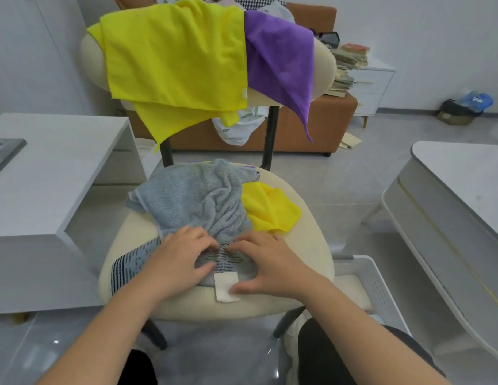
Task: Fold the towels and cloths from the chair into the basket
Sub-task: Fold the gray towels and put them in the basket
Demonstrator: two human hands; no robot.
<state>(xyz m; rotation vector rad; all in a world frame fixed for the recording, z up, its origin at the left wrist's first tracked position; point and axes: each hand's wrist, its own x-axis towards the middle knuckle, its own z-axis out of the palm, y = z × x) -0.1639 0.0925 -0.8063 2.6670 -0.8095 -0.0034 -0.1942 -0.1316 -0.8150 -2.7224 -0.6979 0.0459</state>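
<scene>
Pinching grey towel [195, 201] in curled grips, left hand [181, 259] and right hand [267, 262] sit near yellow cloth [270, 207].

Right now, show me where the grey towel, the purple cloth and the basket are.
grey towel [192, 201], head view, on its crumpled plain upper part.
purple cloth [278, 56], head view, on the smooth middle of the draped cloth.
basket [380, 290], head view, on its perforated white side wall.
</scene>
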